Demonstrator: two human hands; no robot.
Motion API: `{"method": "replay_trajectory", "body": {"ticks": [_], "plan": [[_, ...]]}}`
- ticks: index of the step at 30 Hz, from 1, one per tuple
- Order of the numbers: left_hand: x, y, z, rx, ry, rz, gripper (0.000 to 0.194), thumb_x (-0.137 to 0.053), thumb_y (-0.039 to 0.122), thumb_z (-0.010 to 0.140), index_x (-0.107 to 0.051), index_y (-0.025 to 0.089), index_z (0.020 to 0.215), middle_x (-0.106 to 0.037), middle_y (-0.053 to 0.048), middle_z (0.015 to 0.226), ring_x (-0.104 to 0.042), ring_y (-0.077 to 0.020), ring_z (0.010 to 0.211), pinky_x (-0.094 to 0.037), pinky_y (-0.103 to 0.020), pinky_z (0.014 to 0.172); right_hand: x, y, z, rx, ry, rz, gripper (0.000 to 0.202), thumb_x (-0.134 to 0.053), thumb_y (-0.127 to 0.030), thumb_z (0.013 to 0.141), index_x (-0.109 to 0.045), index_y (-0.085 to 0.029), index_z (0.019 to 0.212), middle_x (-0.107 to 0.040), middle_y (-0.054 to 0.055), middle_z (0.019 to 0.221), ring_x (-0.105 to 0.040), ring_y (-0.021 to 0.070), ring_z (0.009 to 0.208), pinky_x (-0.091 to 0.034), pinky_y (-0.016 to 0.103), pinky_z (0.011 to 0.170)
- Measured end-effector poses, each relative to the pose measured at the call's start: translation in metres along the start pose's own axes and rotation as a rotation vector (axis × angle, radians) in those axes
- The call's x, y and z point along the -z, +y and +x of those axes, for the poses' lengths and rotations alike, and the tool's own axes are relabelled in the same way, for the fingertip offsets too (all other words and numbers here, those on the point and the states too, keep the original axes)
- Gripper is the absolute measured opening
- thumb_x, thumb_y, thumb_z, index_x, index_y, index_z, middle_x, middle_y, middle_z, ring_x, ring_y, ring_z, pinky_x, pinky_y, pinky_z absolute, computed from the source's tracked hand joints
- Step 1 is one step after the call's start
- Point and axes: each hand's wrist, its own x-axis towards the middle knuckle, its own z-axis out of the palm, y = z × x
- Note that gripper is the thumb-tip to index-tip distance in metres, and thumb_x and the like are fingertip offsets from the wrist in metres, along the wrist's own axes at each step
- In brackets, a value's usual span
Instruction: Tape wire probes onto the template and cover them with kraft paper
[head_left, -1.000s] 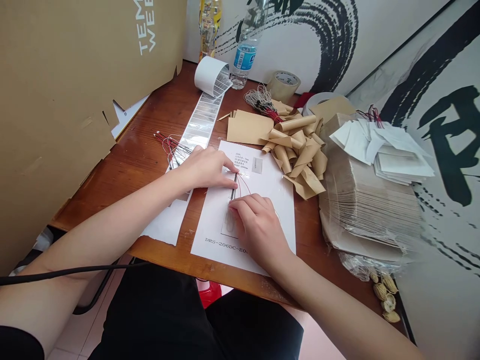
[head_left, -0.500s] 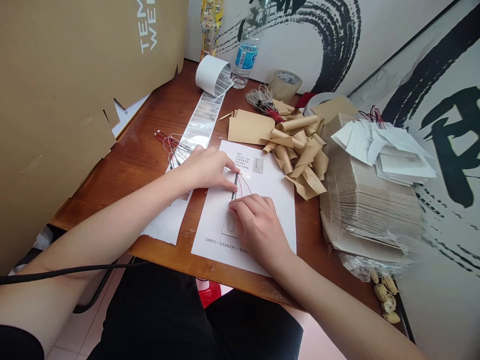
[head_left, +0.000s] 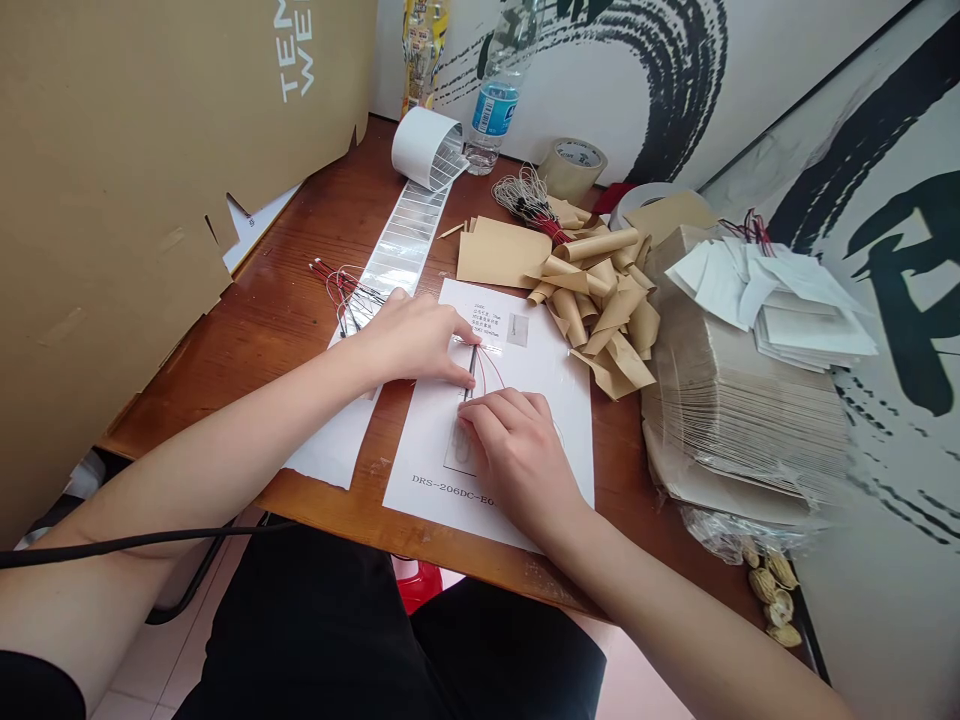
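A thin black wire (head_left: 473, 362) runs lengthwise over a printed white sheet (head_left: 420, 470), with fine red leads (head_left: 491, 365) curving away beside it. The index finger and thumb of my left hand (head_left: 416, 338) touch the wire at two spots, a small gap between their tips. Lower down, my right hand (head_left: 521, 445) has its fingers pinched together at the wire's near end, over a drawn outline on the sheet. Its palm and curled fingers cover part of the print. What exactly lies under the right fingertips is hidden.
A strip of silver labels (head_left: 409, 235) unrolls left of the sheet, by a bundle of wires (head_left: 341, 290). Curled brown paper pieces (head_left: 600, 290) and a wrapped cardboard stack (head_left: 742, 410) stand right. Behind are a bottle (head_left: 491, 115) and a tape roll (head_left: 572, 168).
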Motion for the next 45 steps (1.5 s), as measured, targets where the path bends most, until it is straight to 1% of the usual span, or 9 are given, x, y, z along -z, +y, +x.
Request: {"method": "replay_trajectory", "body": {"ticks": [5, 15, 18, 22, 24, 28, 33, 39, 45], "plan": [[0.003, 0.005, -0.004, -0.016, -0.018, 0.052, 0.067, -0.071, 0.068, 0.077, -0.073, 0.032, 0.133, -0.08, -0.008, 0.099, -0.065, -0.0317, 0.107, -0.034, -0.046, 0.099, 0.001, -0.002, -0.002, 0.005, -0.044, -0.021, 0.022, -0.057, -0.003, 0.096, -0.065, -0.019, 0.085, -0.076, 0.007, 0.091, -0.059, 0.0209, 0.085, -0.034, 0.035, 0.077], [0.002, 0.006, -0.006, -0.02, -0.033, 0.066, 0.072, -0.071, 0.069, 0.076, -0.07, 0.031, 0.137, -0.08, -0.008, 0.098, -0.066, -0.033, 0.108, -0.033, -0.045, 0.098, 0.004, -0.002, -0.003, 0.024, -0.042, -0.038, 0.021, -0.057, -0.004, 0.098, -0.068, -0.018, 0.086, -0.079, 0.006, 0.094, -0.061, 0.0213, 0.086, -0.034, 0.035, 0.078], [0.0, 0.005, -0.005, -0.023, -0.025, 0.063, 0.071, -0.071, 0.069, 0.075, -0.071, 0.031, 0.136, -0.08, -0.008, 0.099, -0.066, -0.0334, 0.109, -0.033, -0.046, 0.098, 0.007, 0.0, -0.002, 0.017, -0.052, 0.004, 0.018, -0.057, -0.006, 0.099, -0.069, -0.017, 0.09, -0.079, 0.006, 0.094, -0.061, 0.021, 0.087, -0.034, 0.036, 0.078], [0.0, 0.004, -0.004, -0.023, -0.031, 0.056, 0.07, -0.072, 0.067, 0.075, -0.07, 0.032, 0.136, -0.08, -0.007, 0.098, -0.066, -0.0328, 0.109, -0.033, -0.046, 0.098, 0.013, 0.005, 0.0, -0.022, -0.12, 0.114, 0.014, -0.057, -0.012, 0.1, -0.069, -0.018, 0.094, -0.078, 0.005, 0.09, -0.061, 0.0215, 0.09, -0.033, 0.037, 0.08], [0.0, 0.004, -0.004, -0.022, -0.039, 0.05, 0.07, -0.072, 0.067, 0.076, -0.07, 0.032, 0.137, -0.08, -0.007, 0.098, -0.065, -0.0325, 0.109, -0.033, -0.046, 0.098, 0.015, 0.008, 0.001, -0.026, -0.142, 0.133, 0.017, -0.055, -0.008, 0.096, -0.068, -0.018, 0.097, -0.077, 0.005, 0.088, -0.061, 0.0224, 0.09, -0.033, 0.038, 0.081], [0.001, 0.005, -0.005, -0.01, -0.037, 0.049, 0.072, -0.072, 0.068, 0.075, -0.07, 0.032, 0.137, -0.08, -0.008, 0.099, -0.065, -0.0334, 0.109, -0.033, -0.046, 0.098, 0.016, 0.014, 0.001, -0.009, -0.17, 0.148, 0.035, -0.051, 0.004, 0.087, -0.07, -0.02, 0.103, -0.078, 0.004, 0.09, -0.061, 0.0226, 0.093, -0.033, 0.039, 0.085], [0.001, 0.005, -0.005, -0.006, -0.029, 0.045, 0.075, -0.072, 0.073, 0.073, -0.071, 0.033, 0.136, -0.079, -0.008, 0.098, -0.064, -0.0336, 0.11, -0.034, -0.045, 0.099, 0.017, 0.019, 0.0, 0.014, -0.195, 0.171, 0.035, -0.056, 0.002, 0.09, -0.074, -0.024, 0.102, -0.08, 0.002, 0.108, -0.062, 0.0224, 0.1, -0.034, 0.042, 0.09], [0.002, 0.006, -0.005, 0.002, -0.039, 0.041, 0.073, -0.072, 0.07, 0.074, -0.071, 0.032, 0.136, -0.079, -0.009, 0.099, -0.064, -0.0335, 0.11, -0.034, -0.044, 0.097, 0.018, 0.02, 0.0, 0.015, -0.184, 0.198, 0.035, -0.059, 0.003, 0.088, -0.077, -0.024, 0.103, -0.081, 0.0, 0.111, -0.062, 0.0221, 0.1, -0.034, 0.044, 0.093], [0.003, 0.006, -0.005, 0.004, -0.041, 0.042, 0.073, -0.072, 0.069, 0.074, -0.071, 0.032, 0.137, -0.079, -0.009, 0.099, -0.064, -0.0337, 0.112, -0.034, -0.044, 0.097, 0.022, 0.021, 0.0, 0.032, -0.227, 0.176, 0.039, -0.058, 0.003, 0.087, -0.077, -0.027, 0.102, -0.08, 0.0, 0.113, -0.062, 0.0228, 0.103, -0.033, 0.045, 0.094]]}}
